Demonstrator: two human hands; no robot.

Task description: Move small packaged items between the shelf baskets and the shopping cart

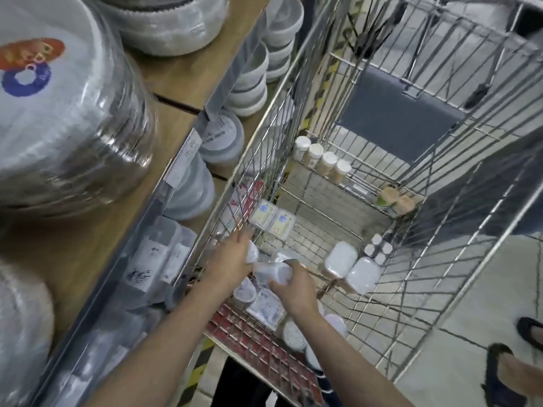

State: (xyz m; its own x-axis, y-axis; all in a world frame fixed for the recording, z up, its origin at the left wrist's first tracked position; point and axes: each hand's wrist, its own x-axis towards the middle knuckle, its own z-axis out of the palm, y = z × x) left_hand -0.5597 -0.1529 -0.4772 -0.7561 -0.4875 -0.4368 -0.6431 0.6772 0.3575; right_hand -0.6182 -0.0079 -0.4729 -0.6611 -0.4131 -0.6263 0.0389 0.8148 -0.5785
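Both hands, left (235,259) and right (293,284), grip small clear tubs (271,271), probably lidded, above the cart (323,230) floor. Light, stiff, slippery plastic: hold around the body. Beyond: packets (271,218), jars (321,160).

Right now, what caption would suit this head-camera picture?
Both hands, left hand and right hand, grip small white plastic containers inside a wire shopping cart.
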